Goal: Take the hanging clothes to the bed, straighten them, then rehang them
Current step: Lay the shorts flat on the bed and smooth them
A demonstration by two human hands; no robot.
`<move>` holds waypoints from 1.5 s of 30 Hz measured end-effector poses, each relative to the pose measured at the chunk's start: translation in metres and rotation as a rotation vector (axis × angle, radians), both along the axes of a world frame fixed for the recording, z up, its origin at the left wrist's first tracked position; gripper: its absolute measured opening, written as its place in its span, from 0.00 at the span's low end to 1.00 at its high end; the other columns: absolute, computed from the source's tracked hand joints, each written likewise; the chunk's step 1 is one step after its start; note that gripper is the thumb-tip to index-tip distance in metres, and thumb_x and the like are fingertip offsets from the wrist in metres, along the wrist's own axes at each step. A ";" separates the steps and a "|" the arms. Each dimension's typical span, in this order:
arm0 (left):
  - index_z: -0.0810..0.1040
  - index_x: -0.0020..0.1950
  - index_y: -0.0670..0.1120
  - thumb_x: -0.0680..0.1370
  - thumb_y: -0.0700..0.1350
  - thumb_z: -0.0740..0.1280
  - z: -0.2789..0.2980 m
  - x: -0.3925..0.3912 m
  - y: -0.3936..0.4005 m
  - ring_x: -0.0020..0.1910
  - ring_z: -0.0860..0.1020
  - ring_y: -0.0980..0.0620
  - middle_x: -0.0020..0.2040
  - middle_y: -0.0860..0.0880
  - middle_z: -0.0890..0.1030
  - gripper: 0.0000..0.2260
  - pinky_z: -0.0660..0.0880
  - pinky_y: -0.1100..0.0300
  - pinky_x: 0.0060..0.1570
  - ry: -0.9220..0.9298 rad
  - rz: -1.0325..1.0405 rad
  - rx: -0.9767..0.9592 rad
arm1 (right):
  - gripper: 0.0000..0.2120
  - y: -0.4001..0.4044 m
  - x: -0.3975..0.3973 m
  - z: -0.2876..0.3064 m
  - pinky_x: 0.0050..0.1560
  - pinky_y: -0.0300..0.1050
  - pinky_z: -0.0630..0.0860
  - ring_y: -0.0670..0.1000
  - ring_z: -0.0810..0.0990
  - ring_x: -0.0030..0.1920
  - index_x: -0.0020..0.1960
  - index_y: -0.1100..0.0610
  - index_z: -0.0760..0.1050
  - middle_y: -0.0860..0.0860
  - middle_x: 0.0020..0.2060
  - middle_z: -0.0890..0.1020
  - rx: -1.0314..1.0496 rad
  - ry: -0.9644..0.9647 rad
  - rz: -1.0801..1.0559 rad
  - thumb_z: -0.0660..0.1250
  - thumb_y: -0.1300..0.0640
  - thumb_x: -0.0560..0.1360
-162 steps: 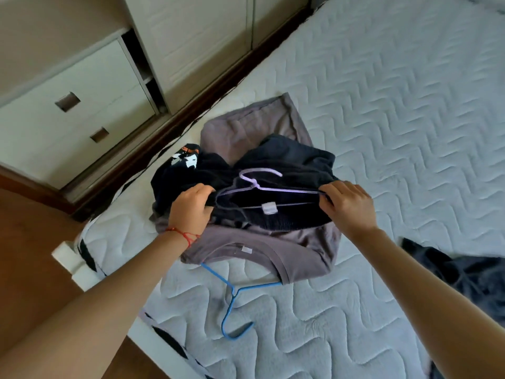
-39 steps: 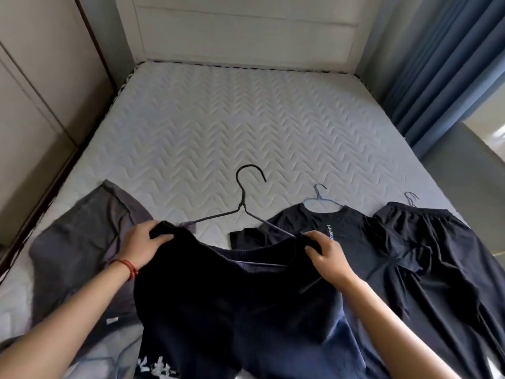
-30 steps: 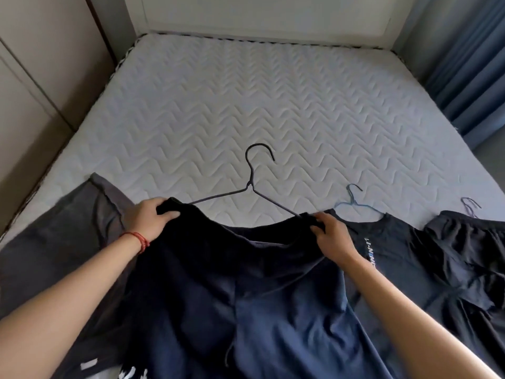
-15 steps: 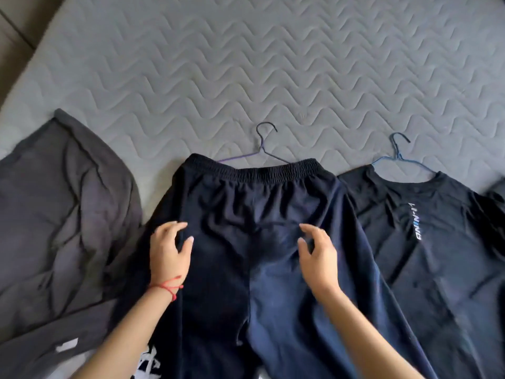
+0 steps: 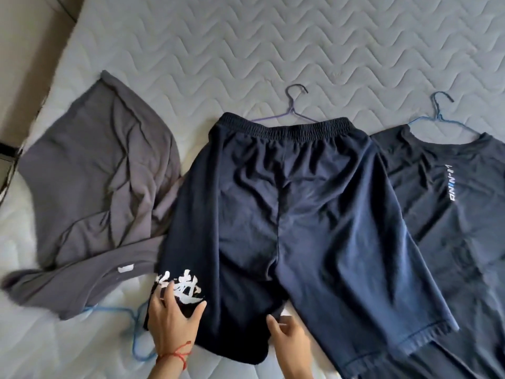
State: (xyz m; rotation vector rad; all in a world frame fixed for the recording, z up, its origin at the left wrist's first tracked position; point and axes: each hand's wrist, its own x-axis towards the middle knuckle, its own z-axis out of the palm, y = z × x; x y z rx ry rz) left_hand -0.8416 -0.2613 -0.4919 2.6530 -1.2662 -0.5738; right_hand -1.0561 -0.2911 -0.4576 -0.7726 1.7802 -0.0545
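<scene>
Nearest, the left hand, a red string at its wrist, lies spread and flat on the left leg of the dark navy shorts with white printed characters, fingers covering part of the print. Just beside it, the right hand is at the inner hem of that same leg near the crotch, fingers loosely curled at the fabric edge; whether it pinches the hem or only presses it I cannot tell.

So the step in hand looks like straightening: the shorts lie on the white quilted mattress of the bed, right leg fairly flat, left leg bunched at its hem. The next move probably calls for drawing that hem down and outward.

Left of the shorts lies a crumpled grey T-shirt on a light blue wire hanger, not yet smoothed. To the right is a black T-shirt with a small chest logo on its blue hanger. Farthest, a purple wire hanger pokes out above the waistband.
</scene>
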 end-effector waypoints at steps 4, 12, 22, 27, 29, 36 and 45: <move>0.71 0.63 0.40 0.58 0.52 0.78 0.004 0.004 -0.006 0.53 0.74 0.31 0.55 0.32 0.74 0.37 0.74 0.39 0.51 -0.002 0.155 -0.032 | 0.09 0.002 0.004 -0.002 0.30 0.30 0.70 0.40 0.75 0.34 0.39 0.54 0.75 0.45 0.31 0.78 -0.058 -0.057 -0.022 0.71 0.49 0.70; 0.78 0.52 0.39 0.64 0.64 0.65 0.003 -0.031 -0.002 0.52 0.78 0.38 0.53 0.38 0.78 0.31 0.78 0.48 0.44 -0.149 -0.247 -0.056 | 0.11 0.016 -0.007 -0.026 0.35 0.43 0.71 0.53 0.77 0.35 0.39 0.61 0.75 0.58 0.35 0.81 -0.121 -0.052 0.017 0.70 0.54 0.71; 0.77 0.34 0.35 0.71 0.47 0.62 0.012 -0.015 -0.003 0.35 0.78 0.36 0.33 0.34 0.80 0.16 0.75 0.53 0.37 0.246 0.297 -0.224 | 0.11 0.028 -0.014 -0.031 0.36 0.44 0.70 0.53 0.76 0.36 0.41 0.62 0.74 0.54 0.34 0.78 -0.154 -0.067 0.099 0.68 0.54 0.73; 0.78 0.40 0.35 0.74 0.38 0.66 0.032 0.031 0.000 0.40 0.76 0.41 0.39 0.38 0.80 0.07 0.69 0.56 0.42 0.224 0.285 -0.219 | 0.09 0.030 -0.015 -0.031 0.33 0.40 0.68 0.53 0.78 0.37 0.37 0.55 0.71 0.55 0.36 0.81 -0.173 -0.039 0.104 0.67 0.54 0.74; 0.78 0.42 0.37 0.71 0.37 0.70 0.028 0.035 0.007 0.46 0.76 0.38 0.44 0.37 0.79 0.04 0.72 0.50 0.46 0.145 0.173 -0.137 | 0.10 0.030 -0.014 -0.031 0.32 0.41 0.68 0.54 0.78 0.37 0.36 0.54 0.70 0.55 0.35 0.80 -0.176 -0.020 0.096 0.66 0.54 0.74; 0.74 0.58 0.38 0.68 0.39 0.73 0.015 0.032 0.009 0.56 0.72 0.34 0.55 0.36 0.75 0.19 0.72 0.43 0.52 0.017 0.133 0.025 | 0.14 0.030 -0.015 -0.031 0.34 0.45 0.68 0.56 0.75 0.34 0.34 0.60 0.68 0.59 0.32 0.77 -0.180 -0.057 0.038 0.65 0.54 0.75; 0.72 0.59 0.36 0.70 0.38 0.71 0.011 0.032 0.009 0.50 0.75 0.32 0.56 0.34 0.71 0.19 0.73 0.41 0.46 0.025 0.214 0.030 | 0.17 0.029 -0.018 -0.023 0.32 0.44 0.61 0.50 0.64 0.31 0.32 0.58 0.61 0.54 0.28 0.67 -0.222 -0.078 -0.008 0.65 0.59 0.74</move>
